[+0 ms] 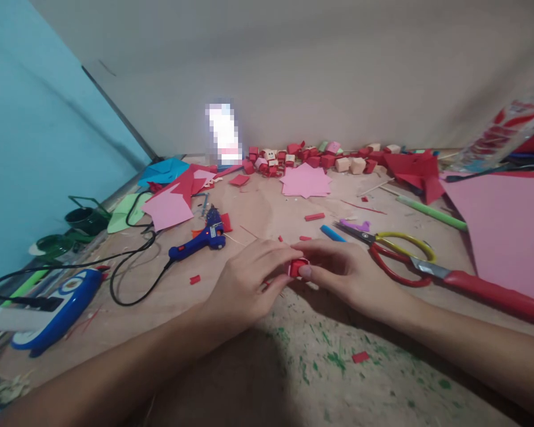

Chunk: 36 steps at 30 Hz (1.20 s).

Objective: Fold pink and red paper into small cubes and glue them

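Between the fingertips of both hands is a small red paper cube [297,267] with a pale edge along its top. My left hand [254,276] pinches it from the left, and my right hand [338,267] grips it from the right with the thumb on its front. Part of the cube is hidden by the fingers. Small red paper scraps lie just behind the hands, among them a folded red strip [314,217]. Scissors [378,240] with yellow and red handles rest to the right of my right hand.
A blue glue gun [200,237] with a black cord lies left. Paper cubes [329,159] line the wall beside a lit phone [225,133]. Pink star-shaped paper [306,181] sits mid-table. A red-handled cutter [485,287], pink sheets [507,225] and a blue-white power strip [60,311] flank the arms.
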Motion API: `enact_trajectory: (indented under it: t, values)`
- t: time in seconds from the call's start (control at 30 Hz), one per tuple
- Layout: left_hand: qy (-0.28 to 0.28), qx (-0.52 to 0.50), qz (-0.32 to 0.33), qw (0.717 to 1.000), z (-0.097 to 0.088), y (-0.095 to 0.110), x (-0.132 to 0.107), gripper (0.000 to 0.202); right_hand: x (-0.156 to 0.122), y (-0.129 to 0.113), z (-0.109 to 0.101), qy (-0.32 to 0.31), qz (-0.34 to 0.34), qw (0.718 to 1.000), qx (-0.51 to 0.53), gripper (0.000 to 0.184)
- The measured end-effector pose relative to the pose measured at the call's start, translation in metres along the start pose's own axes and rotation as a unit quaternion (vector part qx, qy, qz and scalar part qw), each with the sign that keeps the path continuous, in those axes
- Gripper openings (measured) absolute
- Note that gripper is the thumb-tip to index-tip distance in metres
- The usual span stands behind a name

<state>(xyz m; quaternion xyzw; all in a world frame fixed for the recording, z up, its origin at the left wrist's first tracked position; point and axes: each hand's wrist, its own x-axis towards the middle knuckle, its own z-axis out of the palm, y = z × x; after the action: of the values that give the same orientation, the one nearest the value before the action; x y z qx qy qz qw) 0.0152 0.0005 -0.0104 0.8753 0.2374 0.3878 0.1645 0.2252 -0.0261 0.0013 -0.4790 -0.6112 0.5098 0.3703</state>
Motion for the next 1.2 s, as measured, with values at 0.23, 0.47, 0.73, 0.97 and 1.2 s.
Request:
enact_trajectory:
  t: [0.23, 0.47, 0.73, 0.97, 1.2]
  values:
    - [-0.005, 0.017, 0.021, 1.0, 0.003, 0.003, -0.001, 0.03, 0.002, -0.003, -0.001, -0.042, -0.009, 0.999, -0.01, 0.021]
    - [-0.008, 0.019, 0.036, 0.999, 0.005, 0.006, 0.0, 0.028, 0.002, -0.003, -0.001, -0.029, -0.022, 0.999, -0.021, 0.011]
    - [-0.006, 0.025, 0.031, 0.999, 0.004, 0.006, -0.001, 0.03, 0.003, -0.004, 0.0, -0.022, -0.018, 0.999, -0.027, 0.011]
    - [0.006, 0.036, 0.03, 0.999, 0.0, 0.003, -0.003, 0.034, 0.001, -0.004, -0.002, -0.004, -0.016, 0.999, 0.036, 0.023]
    - [-0.002, 0.043, 0.024, 0.999, -0.001, -0.004, -0.002, 0.047, 0.004, -0.005, -0.004, 0.011, 0.079, 0.978, 0.19, 0.029]
